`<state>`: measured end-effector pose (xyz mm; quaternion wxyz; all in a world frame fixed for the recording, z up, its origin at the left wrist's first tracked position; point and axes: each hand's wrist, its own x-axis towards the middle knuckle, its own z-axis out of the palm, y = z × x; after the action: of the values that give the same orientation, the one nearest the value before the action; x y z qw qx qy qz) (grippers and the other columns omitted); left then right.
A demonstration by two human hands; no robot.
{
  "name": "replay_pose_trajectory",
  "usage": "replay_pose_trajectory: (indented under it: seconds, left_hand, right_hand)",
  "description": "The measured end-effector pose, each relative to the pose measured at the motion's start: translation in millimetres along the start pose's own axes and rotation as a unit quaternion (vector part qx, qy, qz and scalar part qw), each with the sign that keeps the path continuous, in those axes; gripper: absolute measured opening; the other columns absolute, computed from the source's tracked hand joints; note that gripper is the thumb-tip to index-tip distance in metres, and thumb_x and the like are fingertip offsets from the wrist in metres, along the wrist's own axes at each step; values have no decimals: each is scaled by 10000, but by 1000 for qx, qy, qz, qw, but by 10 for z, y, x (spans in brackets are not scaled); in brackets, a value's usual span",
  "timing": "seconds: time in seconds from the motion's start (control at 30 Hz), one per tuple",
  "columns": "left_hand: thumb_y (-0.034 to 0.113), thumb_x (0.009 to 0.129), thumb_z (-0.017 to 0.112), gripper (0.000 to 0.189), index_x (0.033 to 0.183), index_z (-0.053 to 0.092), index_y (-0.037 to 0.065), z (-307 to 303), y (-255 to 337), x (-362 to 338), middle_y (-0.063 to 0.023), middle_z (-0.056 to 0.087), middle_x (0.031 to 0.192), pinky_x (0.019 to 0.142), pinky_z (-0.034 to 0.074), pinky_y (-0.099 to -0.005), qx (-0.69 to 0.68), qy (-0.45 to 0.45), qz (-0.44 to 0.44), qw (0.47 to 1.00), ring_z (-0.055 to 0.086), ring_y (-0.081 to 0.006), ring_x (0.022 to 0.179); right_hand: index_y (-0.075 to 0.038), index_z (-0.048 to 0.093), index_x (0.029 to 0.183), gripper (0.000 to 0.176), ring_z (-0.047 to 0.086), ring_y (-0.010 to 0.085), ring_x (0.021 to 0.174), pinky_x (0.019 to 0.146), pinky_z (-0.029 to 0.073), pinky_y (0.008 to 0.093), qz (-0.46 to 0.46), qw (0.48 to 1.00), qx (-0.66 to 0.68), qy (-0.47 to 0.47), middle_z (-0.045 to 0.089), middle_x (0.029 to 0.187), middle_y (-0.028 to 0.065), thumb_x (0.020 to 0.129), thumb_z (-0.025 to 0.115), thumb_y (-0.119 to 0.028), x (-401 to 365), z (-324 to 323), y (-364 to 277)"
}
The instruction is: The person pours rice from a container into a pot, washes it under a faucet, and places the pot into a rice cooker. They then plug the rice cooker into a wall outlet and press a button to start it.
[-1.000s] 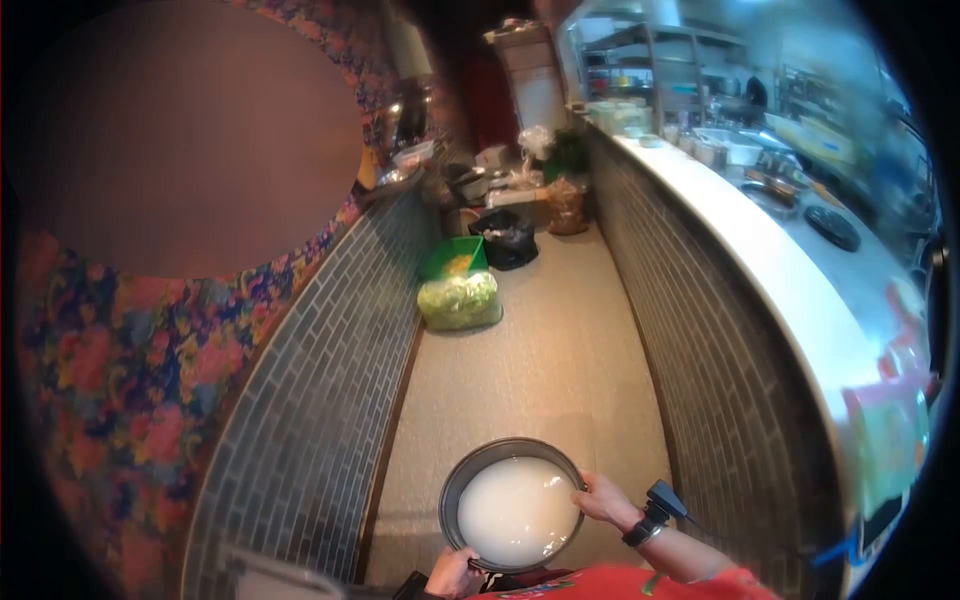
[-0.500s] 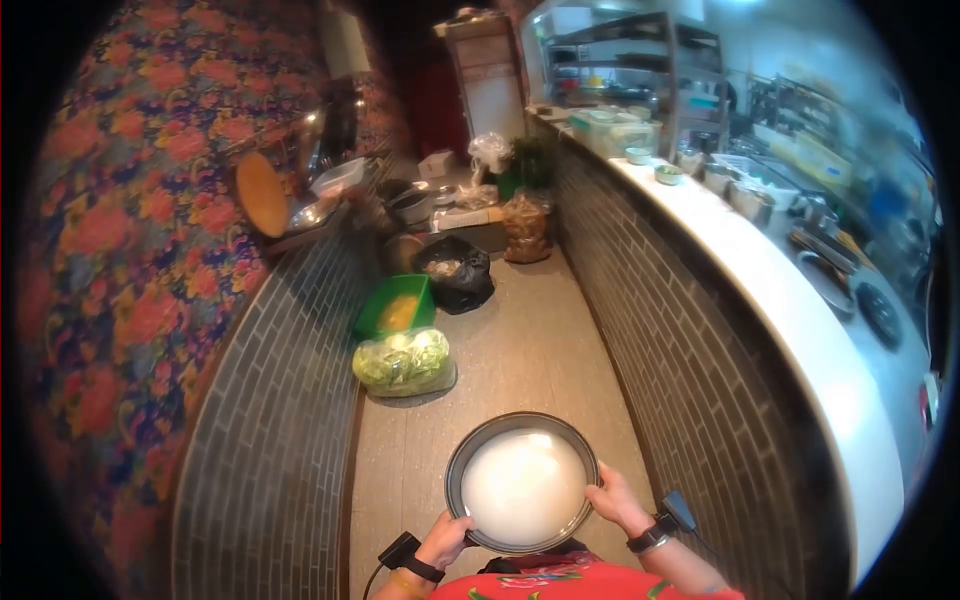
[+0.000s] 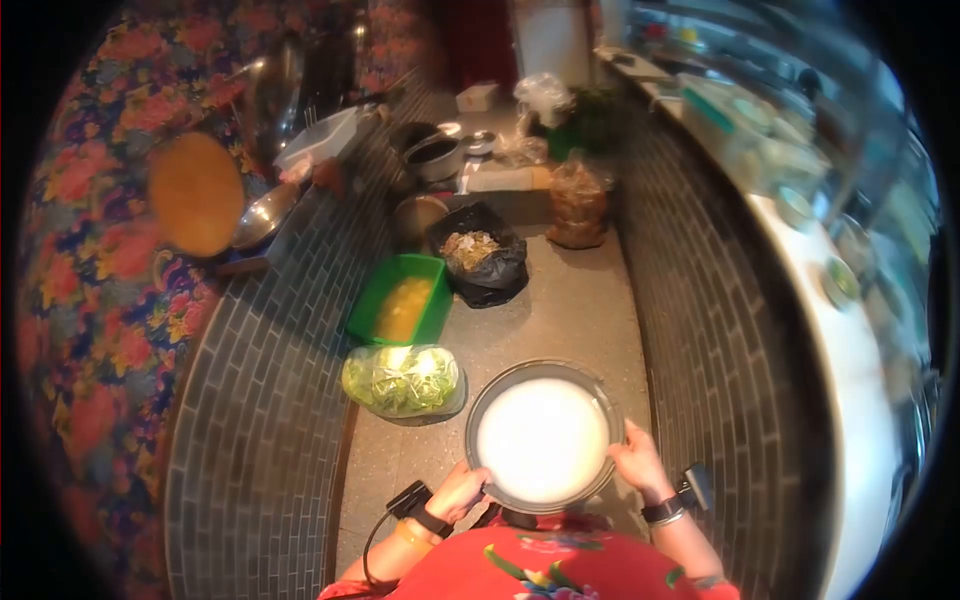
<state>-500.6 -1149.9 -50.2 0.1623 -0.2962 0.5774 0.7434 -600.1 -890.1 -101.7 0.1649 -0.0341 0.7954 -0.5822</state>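
A round grey metal pot [image 3: 476, 410] filled with white, cloudy liquid is held level in front of my body. My left hand [image 3: 461, 491] grips its lower left rim, thumb on top. On the right side, my right hand [image 3: 637, 459] clasps the rim, fingers wrapped round it. Just beyond the pot, a clear bag of green leafy vegetables [image 3: 404, 381] lies on the floor. Behind the bag is a green tub [image 3: 435, 318] with yellowish pieces in liquid.
Tiled low walls [image 3: 720, 330] flank the narrow floor [image 3: 560, 310]. Ahead stand a black bag [image 3: 500, 272] of scraps, a clear bag of brown items [image 3: 577, 205] and a dark pot [image 3: 432, 155]. A white counter [image 3: 790, 260] with bowls runs along the right.
The view has moved forward and tilted down, so the floor items appear closer and larger. Both hands still hold the pot, which sits slightly higher and further right in view.
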Motion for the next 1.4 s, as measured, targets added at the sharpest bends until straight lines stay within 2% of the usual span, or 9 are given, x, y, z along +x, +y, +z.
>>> replay_pose_trajectory:
  seconds: [0.1, 0.17, 0.37, 0.47, 0.63, 0.8, 1.07, 1.17, 1.4]
  left_hand:
    - [-5, 722, 445, 339, 1057, 485, -34, 0, 611, 993, -75, 569, 847, 501, 455, -237, -33, -19, 6, 999, 552, -128, 656]
    - [-18, 719, 440, 392, 1110, 459, -35, 71, 1055, 1606, -103, 572, 902, 536, 495, -256, -75, -45, 48, 995, 582, -161, 694]
    - [-4, 766, 455, 347, 1109, 438, -55, 276, 2546, 3084, -109, 566, 879, 570, 511, -289, -60, -58, 17, 996, 578, -173, 733]
    - [-29, 743, 425, 327, 1068, 463, -47, 429, 3106, 3969, -92, 565, 848, 576, 513, -295, -43, -12, 21, 999, 578, -166, 704]
    - [-17, 722, 436, 299, 1011, 513, -33, 515, 3742, 5424, -63, 566, 797, 473, 447, -240, 1, 14, 71, 997, 540, -134, 609]
    - [-10, 734, 454, 398, 1130, 464, -55, 639, 4694, 6521, -97, 563, 985, 795, 400, -262, -15, 20, 107, 994, 499, -157, 892]
    - [8, 738, 433, 466, 1200, 396, -43, 562, 5809, 8426, -100, 541, 1038, 809, 403, -267, -27, -71, 245, 967, 486, -142, 915]
    - [2, 729, 435, 425, 1152, 451, -46, 664, 6448, 8770, -85, 552, 967, 797, 405, -264, -41, -8, 101, 994, 494, -147, 892]
    - [11, 724, 475, 323, 1039, 521, -38, 589, 7062, 9906, -85, 577, 934, 742, 436, -261, -41, 5, 55, 998, 532, -155, 833]
  right_hand:
    - [31, 425, 1206, 485, 563, 135, 814, 733, 457, 261, -89, 987, 136, -14, 603, 989, 96, 723, 474, 23, 1028, -72, -288]
    - [19, 469, 1170, 451, 513, 144, 982, 854, 397, 259, 13, 1000, 26, 12, 567, 1074, 99, 720, 479, -3, 1631, -203, -703]
    - [23, 512, 1089, 351, 562, 149, 846, 732, 450, 260, -36, 989, 133, 51, 584, 976, 89, 747, 507, -55, 3411, -397, -1053]
    - [31, 511, 1035, 295, 556, 155, 825, 722, 444, 268, 191, 962, 183, -63, 591, 909, 77, 749, 481, -33, 4318, -510, -1293]
    - [17, 532, 962, 236, 553, 153, 730, 622, 447, 262, 193, 960, 176, -99, 576, 826, 67, 744, 462, -42, 6170, -763, -1132]
    - [17, 530, 866, 168, 529, 130, 634, 552, 429, 267, 201, 971, 100, -78, 553, 750, 51, 725, 469, -52, 7726, -932, -1544]
    - [-20, 494, 884, 184, 486, 129, 583, 486, 387, 248, 184, 979, 76, -35, 507, 718, 37, 705, 522, -56, 9730, -1105, -1904]
    - [20, 486, 1024, 318, 515, 163, 801, 703, 424, 275, 284, 956, 79, -16, 550, 888, 68, 721, 503, -73, 10349, -1148, -2223]
    - [-40, 497, 915, 211, 480, 108, 576, 453, 357, 233, 218, 969, 83, -83, 538, 749, 30, 705, 492, -19, 11774, -1202, -2306]
